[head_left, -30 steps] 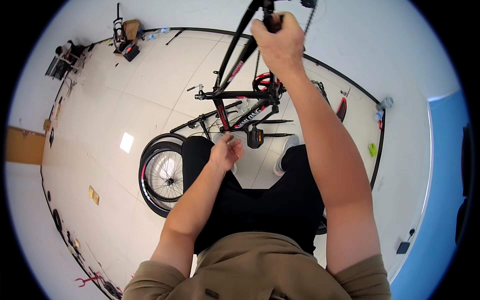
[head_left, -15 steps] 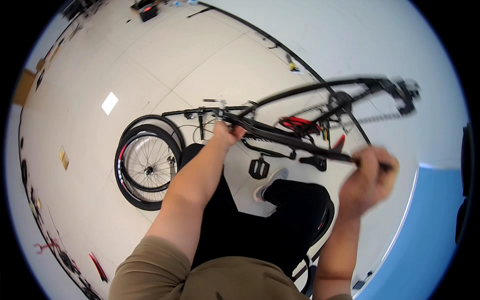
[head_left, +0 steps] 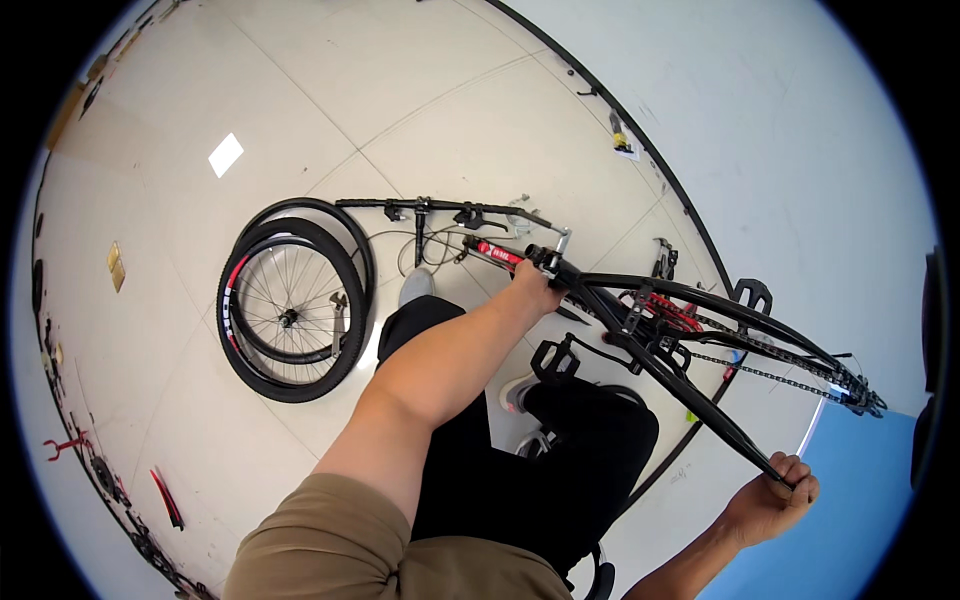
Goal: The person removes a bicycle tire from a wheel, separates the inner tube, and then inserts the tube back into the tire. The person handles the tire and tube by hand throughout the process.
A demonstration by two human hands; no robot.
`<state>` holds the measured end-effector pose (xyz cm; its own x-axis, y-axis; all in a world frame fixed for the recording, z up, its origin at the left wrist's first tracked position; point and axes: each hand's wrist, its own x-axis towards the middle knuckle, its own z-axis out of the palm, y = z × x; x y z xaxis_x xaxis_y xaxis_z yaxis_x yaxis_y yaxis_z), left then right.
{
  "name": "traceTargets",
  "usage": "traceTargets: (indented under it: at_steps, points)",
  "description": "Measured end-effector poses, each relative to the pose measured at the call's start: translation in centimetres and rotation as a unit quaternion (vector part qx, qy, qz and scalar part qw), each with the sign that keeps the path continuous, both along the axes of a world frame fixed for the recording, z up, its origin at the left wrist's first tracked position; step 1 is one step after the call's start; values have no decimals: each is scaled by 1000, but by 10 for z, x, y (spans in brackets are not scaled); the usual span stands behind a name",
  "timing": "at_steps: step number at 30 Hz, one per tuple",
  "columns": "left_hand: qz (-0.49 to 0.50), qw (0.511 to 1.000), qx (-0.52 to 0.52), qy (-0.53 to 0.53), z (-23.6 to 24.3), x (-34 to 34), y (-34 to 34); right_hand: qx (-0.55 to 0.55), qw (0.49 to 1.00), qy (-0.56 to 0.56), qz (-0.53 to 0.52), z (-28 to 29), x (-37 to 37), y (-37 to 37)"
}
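A black bicycle frame (head_left: 702, 407) is held up in front of me, slanting down to the right. My left hand (head_left: 537, 286) is closed around it beside a silver clamp lever (head_left: 565, 242). At the lower right, my right hand (head_left: 770, 508) grips the end of one rear stay. The other stay ends in a derailleur (head_left: 865, 398), with a chain (head_left: 775, 374) running to the red-and-black crank area. One pedal (head_left: 554, 361) hangs near my knee; another pedal (head_left: 752, 294) shows beyond the frame. A handlebar (head_left: 375, 203) with cables lies left of the frame.
Two wheels (head_left: 290, 393) overlap on the floor at left, with a wrench (head_left: 338, 326) over the spokes. Tools, including a yellow-handled one (head_left: 620, 140), lie along the wall. A yellow packet (head_left: 117, 267) and red-black strips (head_left: 167, 498) lie far left. A blue panel (head_left: 870, 480) stands at right.
The rear of the frame has swung down, and my right hand has gone lower and right with the stay end. My left hand has shifted right with the frame.
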<state>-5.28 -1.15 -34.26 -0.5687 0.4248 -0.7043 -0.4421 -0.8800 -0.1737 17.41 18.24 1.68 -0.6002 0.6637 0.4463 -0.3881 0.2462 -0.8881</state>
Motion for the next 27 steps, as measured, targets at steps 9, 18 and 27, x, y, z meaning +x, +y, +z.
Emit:
traceTargets:
  at_steps: [9,18,27]
  points:
    - [-66,979,-133,142,84,-26,0,-144,977,35,-155,-2,-9,37]
    - [5,936,-231,265,102,-78,-46,-273,949,16,-157,-123,-21,70]
    - [5,901,-294,320,97,-108,-69,-516,845,-57,-127,-286,-86,119]
